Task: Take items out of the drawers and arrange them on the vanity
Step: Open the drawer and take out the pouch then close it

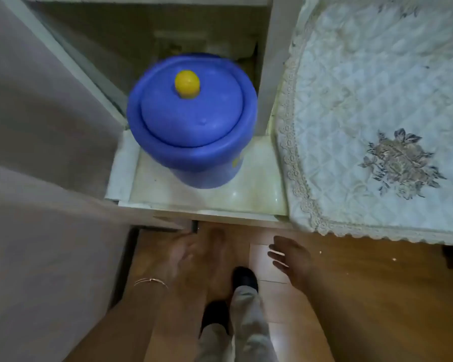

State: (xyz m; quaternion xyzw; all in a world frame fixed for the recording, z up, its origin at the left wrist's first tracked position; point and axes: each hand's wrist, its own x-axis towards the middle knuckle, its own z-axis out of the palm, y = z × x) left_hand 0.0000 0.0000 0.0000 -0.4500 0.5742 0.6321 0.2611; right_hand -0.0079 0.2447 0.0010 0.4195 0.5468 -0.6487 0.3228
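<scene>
Plainly, the blue lidded bucket [192, 121] stood upright on the tabletop [259, 189] at frame centre, straight above both hands. The right hand [290, 257] had its fingers [275, 248] spread apart; the left hand [191, 254], slightly nearer, was too blurred to tell.

Both my forearms reach forward. Left grip [194, 253] blurred, fingers loose; right grip [292, 257] with fingers spread straight.
</scene>
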